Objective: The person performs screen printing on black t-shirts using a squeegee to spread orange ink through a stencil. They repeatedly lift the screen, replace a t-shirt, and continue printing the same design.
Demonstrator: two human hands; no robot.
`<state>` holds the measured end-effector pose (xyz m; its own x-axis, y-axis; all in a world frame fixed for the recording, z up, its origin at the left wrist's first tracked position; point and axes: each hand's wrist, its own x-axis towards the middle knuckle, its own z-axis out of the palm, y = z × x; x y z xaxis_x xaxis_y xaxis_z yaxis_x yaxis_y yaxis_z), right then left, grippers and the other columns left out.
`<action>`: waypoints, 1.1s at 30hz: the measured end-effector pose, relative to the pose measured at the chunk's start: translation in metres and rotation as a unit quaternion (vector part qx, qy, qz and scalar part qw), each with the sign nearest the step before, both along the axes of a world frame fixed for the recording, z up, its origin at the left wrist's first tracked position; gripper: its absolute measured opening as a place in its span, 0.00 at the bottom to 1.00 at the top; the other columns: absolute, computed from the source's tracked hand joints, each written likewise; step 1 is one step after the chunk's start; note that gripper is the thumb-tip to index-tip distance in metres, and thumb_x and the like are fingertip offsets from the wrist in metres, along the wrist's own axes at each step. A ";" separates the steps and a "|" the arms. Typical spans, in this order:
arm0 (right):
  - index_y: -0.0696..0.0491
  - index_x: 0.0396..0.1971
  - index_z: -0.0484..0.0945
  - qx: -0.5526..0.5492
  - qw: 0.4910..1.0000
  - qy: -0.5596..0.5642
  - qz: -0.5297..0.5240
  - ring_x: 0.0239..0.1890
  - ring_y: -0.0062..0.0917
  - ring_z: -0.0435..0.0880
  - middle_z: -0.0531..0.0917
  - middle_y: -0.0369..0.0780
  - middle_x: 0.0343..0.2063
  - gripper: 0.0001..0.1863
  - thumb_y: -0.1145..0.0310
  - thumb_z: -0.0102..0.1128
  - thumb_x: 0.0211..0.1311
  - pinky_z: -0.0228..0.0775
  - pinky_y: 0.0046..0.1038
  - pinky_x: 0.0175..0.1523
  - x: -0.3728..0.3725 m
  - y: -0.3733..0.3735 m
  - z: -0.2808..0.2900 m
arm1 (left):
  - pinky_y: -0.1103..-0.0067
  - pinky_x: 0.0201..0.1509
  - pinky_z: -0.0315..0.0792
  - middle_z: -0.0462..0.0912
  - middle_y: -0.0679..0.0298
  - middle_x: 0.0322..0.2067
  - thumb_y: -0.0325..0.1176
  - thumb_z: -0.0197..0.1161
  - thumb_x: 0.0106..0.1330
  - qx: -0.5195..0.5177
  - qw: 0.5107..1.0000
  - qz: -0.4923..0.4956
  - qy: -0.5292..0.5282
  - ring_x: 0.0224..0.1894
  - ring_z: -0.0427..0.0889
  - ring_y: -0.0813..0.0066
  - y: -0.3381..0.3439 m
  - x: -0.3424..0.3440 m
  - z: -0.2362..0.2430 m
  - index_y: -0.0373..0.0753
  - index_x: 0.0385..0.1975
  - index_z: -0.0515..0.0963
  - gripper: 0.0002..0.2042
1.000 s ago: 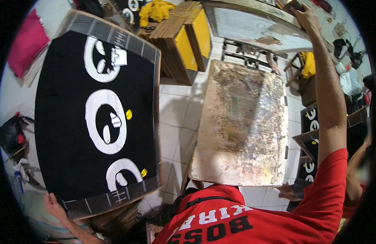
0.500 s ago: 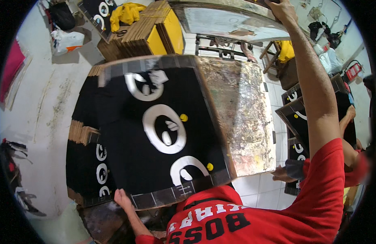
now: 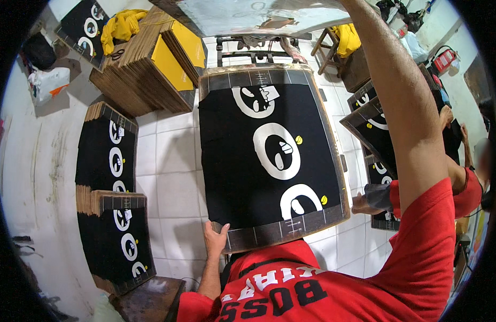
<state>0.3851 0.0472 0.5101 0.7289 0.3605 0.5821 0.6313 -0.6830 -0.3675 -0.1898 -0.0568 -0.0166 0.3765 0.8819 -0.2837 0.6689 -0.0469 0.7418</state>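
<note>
A board (image 3: 242, 236) with dark taped borders and ruled marks lies flat before me. Stretched over it is black fabric (image 3: 232, 161) printed with white ring shapes and small yellow spots. At the board's near left corner my left hand (image 3: 217, 237) grips the edge, thumb on top. My right arm (image 3: 398, 96) reaches up and forward to a raised screen frame (image 3: 232, 16) at the top. The right hand itself lies beyond the picture's upper edge. The worktable under the board is almost wholly hidden.
On the left lean stacked boards (image 3: 124, 201) with similar black prints. A stack of brown boards (image 3: 146, 59) with yellow faces stands at far left, yellow cloth (image 3: 119, 29) on it. At right, a co-worker's hand (image 3: 360, 204) is near more printed boards (image 3: 360, 115); a stool (image 3: 327, 51) stands beyond.
The printed board has moved right from above the left stack and now lies over the worktable. My left hand moved right with it. My right hand has passed out of view at the top.
</note>
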 end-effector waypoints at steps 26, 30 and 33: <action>0.50 0.46 0.88 0.021 0.996 -0.058 0.061 0.49 0.41 0.89 0.89 0.48 0.44 0.22 0.58 0.64 0.52 0.80 0.37 0.53 0.030 0.025 0.042 | 0.55 0.57 0.72 0.80 0.38 0.47 0.44 0.80 0.55 0.015 0.992 -0.001 0.122 0.53 0.79 0.35 0.014 0.031 0.055 0.30 0.52 0.67 0.35; 0.53 0.44 0.88 -0.005 0.998 -0.045 0.052 0.45 0.40 0.90 0.90 0.48 0.42 0.21 0.59 0.64 0.52 0.81 0.38 0.50 0.025 0.021 0.039 | 0.55 0.55 0.71 0.79 0.40 0.47 0.46 0.81 0.52 -0.005 0.990 0.004 0.142 0.52 0.79 0.37 0.018 0.031 0.036 0.32 0.51 0.66 0.36; 0.49 0.44 0.88 0.038 0.995 -0.097 0.008 0.46 0.41 0.90 0.90 0.48 0.42 0.21 0.54 0.68 0.52 0.81 0.38 0.51 0.013 0.014 0.025 | 0.55 0.56 0.71 0.79 0.40 0.47 0.49 0.81 0.52 0.064 0.986 -0.041 0.151 0.55 0.77 0.38 0.022 0.030 0.023 0.31 0.50 0.69 0.36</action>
<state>0.3981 0.0613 0.5351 0.5950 0.3204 0.7371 0.7055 -0.6476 -0.2879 -0.1594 -0.0349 0.0065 0.3629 0.8884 -0.2813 0.8484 -0.1902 0.4940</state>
